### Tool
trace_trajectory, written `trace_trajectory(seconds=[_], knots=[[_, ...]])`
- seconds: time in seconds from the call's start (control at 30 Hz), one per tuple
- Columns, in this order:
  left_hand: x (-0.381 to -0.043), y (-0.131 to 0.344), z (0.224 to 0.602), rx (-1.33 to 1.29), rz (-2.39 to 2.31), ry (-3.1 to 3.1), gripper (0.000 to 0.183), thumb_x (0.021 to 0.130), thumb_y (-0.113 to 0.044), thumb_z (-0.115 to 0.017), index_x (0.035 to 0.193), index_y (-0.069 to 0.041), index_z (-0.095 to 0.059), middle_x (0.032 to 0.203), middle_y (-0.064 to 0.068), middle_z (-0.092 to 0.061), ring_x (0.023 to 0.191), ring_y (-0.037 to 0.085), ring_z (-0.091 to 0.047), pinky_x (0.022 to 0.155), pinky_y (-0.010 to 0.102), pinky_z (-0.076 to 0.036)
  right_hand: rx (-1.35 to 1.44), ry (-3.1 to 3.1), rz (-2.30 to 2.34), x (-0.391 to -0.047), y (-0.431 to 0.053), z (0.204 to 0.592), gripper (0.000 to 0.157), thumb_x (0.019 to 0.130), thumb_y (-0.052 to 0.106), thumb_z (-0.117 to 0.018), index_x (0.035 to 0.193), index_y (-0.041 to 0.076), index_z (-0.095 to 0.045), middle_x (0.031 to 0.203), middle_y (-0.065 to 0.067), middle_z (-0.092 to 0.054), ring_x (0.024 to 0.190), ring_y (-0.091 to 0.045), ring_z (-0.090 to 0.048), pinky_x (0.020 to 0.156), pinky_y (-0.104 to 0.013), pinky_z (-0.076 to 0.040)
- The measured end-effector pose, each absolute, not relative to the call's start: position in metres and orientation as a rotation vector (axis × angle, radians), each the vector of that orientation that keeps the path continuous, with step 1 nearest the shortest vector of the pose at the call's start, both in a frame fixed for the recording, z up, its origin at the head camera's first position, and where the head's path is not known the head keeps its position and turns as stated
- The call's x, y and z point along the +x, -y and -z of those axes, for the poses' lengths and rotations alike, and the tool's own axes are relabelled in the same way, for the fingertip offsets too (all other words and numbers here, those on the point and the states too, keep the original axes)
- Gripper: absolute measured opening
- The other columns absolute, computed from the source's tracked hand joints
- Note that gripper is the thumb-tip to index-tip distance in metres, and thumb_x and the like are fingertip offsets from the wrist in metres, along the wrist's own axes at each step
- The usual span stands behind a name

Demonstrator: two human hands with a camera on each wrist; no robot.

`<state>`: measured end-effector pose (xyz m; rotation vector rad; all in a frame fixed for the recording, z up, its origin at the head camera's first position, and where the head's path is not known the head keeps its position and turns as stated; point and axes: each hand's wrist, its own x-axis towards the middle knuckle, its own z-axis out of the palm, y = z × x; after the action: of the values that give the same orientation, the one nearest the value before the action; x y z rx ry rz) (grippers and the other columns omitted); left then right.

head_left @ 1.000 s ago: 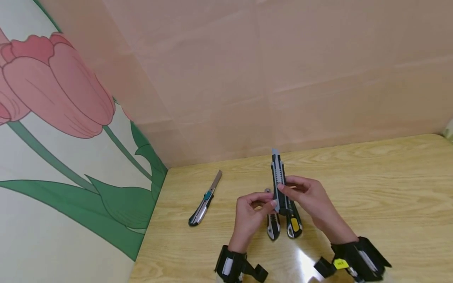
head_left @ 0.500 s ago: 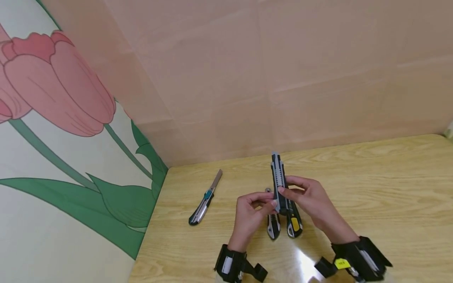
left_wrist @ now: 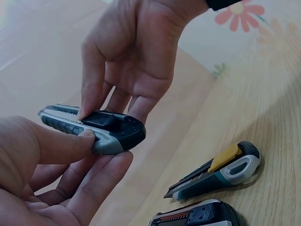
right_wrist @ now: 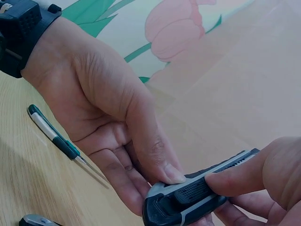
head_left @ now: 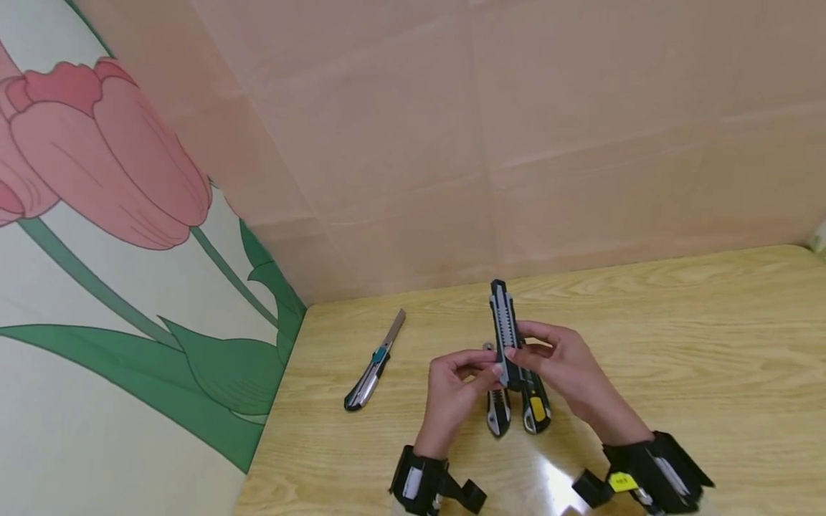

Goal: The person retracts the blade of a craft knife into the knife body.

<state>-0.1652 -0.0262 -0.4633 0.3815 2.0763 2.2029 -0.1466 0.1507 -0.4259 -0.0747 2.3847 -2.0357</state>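
Both hands hold a black-and-grey utility knife (head_left: 502,322) above the table, its nose pointing away from me. My left hand (head_left: 448,398) pinches the rear part between thumb and fingers. From the other side my right hand (head_left: 574,369) grips it, thumb at the front end of the ribbed black slider (right_wrist: 193,192). No blade shows beyond the nose. Below the hands lie a black utility knife with a yellow slider (left_wrist: 225,157) and a grey-and-black one (head_left: 498,416), partly hidden by the left hand and the held knife.
A silver-and-black utility knife with a teal slider (head_left: 371,376) lies at the left of the wooden table (head_left: 677,344), blade extended towards the back. Pinkish sheeting (head_left: 400,179) rises behind the table. A wall with painted tulips (head_left: 129,172) stands at the left.
The blade tip that stuck out of the held knife's nose has drawn back inside. My right thumb has slid down along the body, and the knife's nose has tilted slightly left.
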Motion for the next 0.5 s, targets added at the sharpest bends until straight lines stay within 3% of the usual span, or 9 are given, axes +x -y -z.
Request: trace_trajectory(seconds=[0.5], knots=[[-0.1641, 0.0251, 0.4623, 0.328, -2.199, -2.061, 0.015, 0.082, 0.001, -0.076, 0.096, -0.003, -0.077, 0.085, 0.014, -0.073, 0.068, 0.016, -0.066, 0.064, 0.029, -0.062, -0.134, -2.357, 2.009, -0.1482, -0.1534, 0.4284, 0.047, 0.089, 0.003, -0.069, 0.134, -0.001, -0.055, 0.126, -0.022, -0.059, 0.103, -0.032, -0.065, 0.083, -0.038, -0.054]])
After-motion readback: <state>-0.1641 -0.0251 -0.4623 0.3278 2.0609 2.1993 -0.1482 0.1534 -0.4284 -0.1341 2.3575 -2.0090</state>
